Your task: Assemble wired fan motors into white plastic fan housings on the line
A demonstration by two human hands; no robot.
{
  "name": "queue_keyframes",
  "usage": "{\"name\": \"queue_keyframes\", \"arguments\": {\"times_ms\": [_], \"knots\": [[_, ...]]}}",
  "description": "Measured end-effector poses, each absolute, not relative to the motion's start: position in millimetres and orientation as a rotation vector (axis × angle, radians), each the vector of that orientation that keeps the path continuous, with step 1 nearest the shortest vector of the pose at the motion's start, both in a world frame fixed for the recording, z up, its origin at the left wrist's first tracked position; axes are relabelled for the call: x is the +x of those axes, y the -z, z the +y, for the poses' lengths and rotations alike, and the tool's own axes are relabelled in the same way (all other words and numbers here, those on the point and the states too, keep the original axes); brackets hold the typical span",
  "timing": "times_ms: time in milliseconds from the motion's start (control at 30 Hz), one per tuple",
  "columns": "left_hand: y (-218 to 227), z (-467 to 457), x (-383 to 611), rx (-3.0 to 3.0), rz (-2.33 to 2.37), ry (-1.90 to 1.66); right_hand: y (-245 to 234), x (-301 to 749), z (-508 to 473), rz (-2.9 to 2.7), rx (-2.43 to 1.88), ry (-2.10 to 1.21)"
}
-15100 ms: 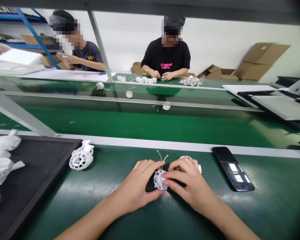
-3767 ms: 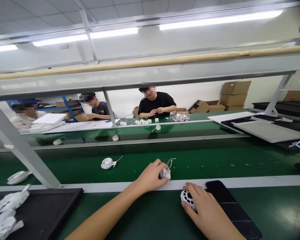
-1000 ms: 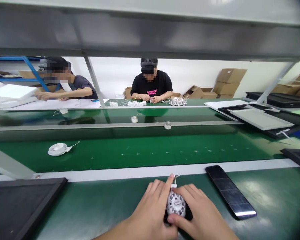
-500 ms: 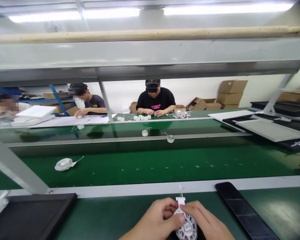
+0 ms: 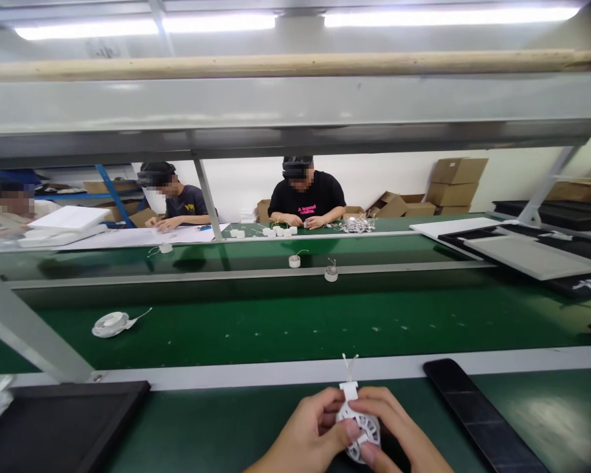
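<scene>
My left hand [image 5: 305, 437] and right hand [image 5: 394, 420] had their fingers clamped firmly on the white slotted plastic wheel [image 5: 369, 428], its two wires [image 5: 345, 363] pointing up, over the green table [image 5: 217, 420].

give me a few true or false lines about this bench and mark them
1. The left hand and right hand both hold a white slotted plastic wheel. True.
2. Two thin wires stick up from its top. True.
3. A black smartphone lies under the wheel. False: it lies to the right of the hands, on the green mat.
4. The co-worker straight ahead wears a white T-shirt. False: it is black with pink lettering.
</scene>
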State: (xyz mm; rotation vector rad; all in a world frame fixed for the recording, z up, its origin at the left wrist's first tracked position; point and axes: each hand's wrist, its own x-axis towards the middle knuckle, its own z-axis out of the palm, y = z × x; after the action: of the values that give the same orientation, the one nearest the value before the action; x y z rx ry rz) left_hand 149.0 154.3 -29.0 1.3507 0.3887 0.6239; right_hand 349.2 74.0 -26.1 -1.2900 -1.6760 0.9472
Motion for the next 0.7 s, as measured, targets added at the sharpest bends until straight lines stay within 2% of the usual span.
{"name": "queue_keyframes", "arguments": {"times_ms": [300, 533, 700], "knots": [[32.6, 153.3, 151.4, 1.35, 0.427, -0.608, 60.3, 339.1, 72.8, -1.349, -1.228, -1.124], [32.7, 154.3, 153.2, 1.363, 0.452, -0.63, 42.5, 333.5, 71.1, -1.553, -1.391, -0.77], [33.4, 151.9, 153.6, 1.36, 0.469, -0.626, 43.1, 331.7, 68.7, -1.518, -1.411, -0.784]]}}
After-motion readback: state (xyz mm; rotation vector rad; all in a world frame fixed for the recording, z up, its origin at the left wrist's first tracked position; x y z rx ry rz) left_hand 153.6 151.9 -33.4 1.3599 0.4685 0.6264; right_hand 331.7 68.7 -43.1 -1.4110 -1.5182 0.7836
